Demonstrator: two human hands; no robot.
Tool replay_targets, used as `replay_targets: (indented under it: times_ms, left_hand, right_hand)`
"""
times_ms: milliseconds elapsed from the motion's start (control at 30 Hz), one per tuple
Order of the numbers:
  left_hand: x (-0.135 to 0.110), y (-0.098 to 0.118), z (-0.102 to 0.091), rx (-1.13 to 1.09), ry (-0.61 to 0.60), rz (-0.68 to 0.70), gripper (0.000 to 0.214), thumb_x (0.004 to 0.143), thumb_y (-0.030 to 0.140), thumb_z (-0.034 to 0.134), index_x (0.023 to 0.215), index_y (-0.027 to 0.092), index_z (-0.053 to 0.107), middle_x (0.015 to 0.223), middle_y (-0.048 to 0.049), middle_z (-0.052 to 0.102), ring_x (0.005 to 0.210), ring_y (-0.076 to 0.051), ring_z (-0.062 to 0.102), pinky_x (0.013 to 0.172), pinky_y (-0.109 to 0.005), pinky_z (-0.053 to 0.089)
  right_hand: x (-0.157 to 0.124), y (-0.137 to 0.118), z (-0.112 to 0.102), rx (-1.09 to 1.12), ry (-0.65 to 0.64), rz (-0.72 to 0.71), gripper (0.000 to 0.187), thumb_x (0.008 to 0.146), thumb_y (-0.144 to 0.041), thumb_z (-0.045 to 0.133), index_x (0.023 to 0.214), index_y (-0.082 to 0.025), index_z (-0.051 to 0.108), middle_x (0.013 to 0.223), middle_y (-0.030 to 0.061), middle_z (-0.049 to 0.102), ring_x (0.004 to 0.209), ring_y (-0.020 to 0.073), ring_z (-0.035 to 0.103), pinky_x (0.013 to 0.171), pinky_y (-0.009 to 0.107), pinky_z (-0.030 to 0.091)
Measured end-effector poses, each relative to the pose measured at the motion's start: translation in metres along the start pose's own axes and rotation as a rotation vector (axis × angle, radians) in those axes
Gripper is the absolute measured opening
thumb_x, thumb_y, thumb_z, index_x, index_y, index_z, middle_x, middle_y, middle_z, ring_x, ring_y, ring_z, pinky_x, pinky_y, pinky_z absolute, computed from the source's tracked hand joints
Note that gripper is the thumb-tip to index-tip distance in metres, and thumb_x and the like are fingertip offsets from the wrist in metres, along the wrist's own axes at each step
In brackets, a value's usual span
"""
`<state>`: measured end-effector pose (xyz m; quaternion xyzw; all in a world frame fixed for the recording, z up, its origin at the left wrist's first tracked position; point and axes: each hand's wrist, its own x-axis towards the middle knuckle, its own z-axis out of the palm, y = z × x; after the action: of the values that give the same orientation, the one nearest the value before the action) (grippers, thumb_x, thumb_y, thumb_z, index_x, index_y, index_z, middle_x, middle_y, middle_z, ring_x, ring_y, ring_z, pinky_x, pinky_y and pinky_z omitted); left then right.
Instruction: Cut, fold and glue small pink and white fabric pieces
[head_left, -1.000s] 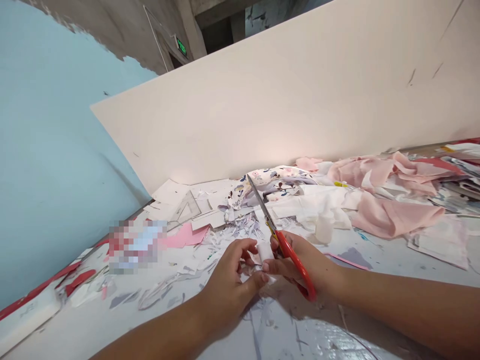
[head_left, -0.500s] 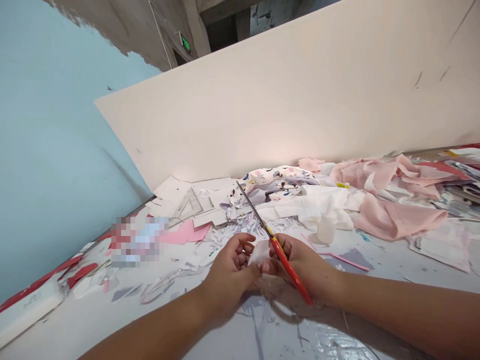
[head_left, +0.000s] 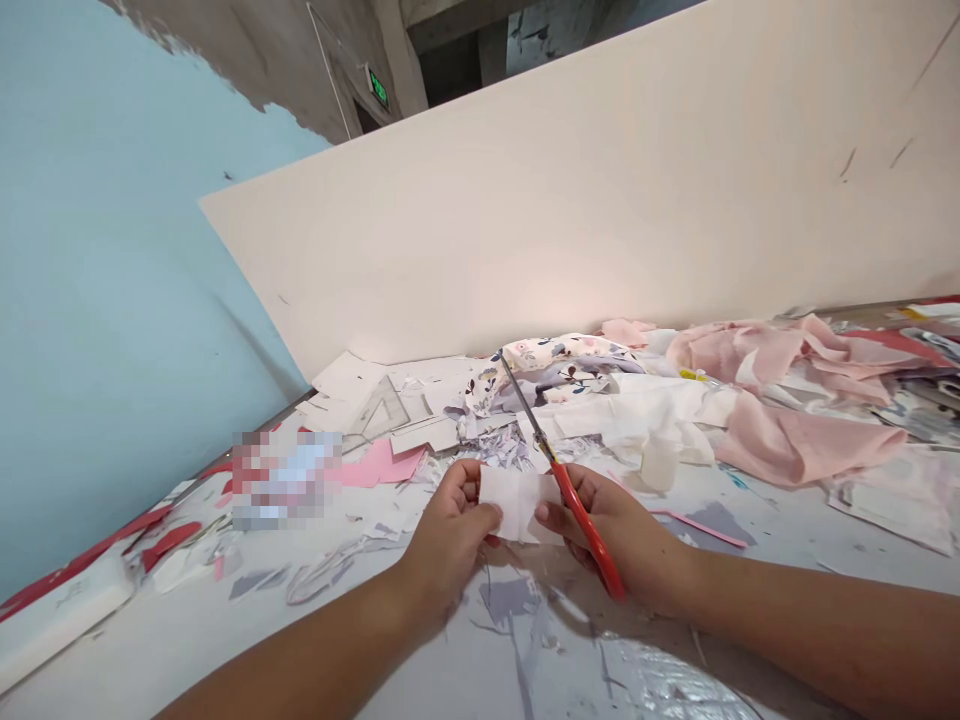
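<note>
A small white piece of thin cloth or paper [head_left: 517, 505], with a crease down its middle, is stretched flat between my two hands above the table. My left hand [head_left: 457, 515] pinches its left edge between thumb and fingers. My right hand [head_left: 600, 515] pinches the right edge and also holds a pair of scissors [head_left: 581, 510] with red handles. The scissor blades look closed and point up and away, clear of the white piece. Part of my right hand's fingers is hidden behind the handles.
Paper scraps [head_left: 502, 447] litter the white table. Floral cloth [head_left: 555, 350], white cloth [head_left: 660, 410] and pink cloth [head_left: 810, 440] lie behind and to the right. A clear set square [head_left: 384, 408] and pink paper [head_left: 386, 463] lie left. A pale board [head_left: 525, 220] stands along the back.
The white piece, bunched between my fingers before, is now spread out flat. My hands have drawn slightly apart, and the scissors have swung a little more upright.
</note>
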<state>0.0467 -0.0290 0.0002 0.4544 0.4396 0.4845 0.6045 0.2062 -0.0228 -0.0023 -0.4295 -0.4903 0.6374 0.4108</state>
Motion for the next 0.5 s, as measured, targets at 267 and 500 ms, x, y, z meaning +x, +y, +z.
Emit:
replay_targets:
  times_ms: [267,500]
  left_hand:
    - [0.008,-0.001,-0.016,0.079,-0.015,-0.028,0.011,0.07,0.024,0.059,0.076,0.017,0.053,0.063,0.0031,0.051,0.051,-0.007,0.046,0.048,-0.019,0.036]
    - [0.009,0.01,-0.014,0.042,-0.121,-0.148,0.016,0.067,0.019,0.059,0.08,0.017,0.051,0.061,0.0019,0.055,0.045,-0.006,0.049,0.041,-0.016,0.033]
  right_hand:
    - [-0.003,0.002,-0.002,0.038,-0.057,-0.001,0.039,0.06,-0.042,0.072,0.067,-0.021,0.04,0.041,-0.0124,0.036,0.034,0.0026,0.026,0.034,0.017,0.017]
    - [-0.004,-0.001,-0.003,-0.02,0.079,0.009,0.038,0.063,-0.048,0.066,0.067,-0.022,0.038,0.043,-0.0101,0.038,0.036,0.0066,0.035,0.037,0.018,0.024]
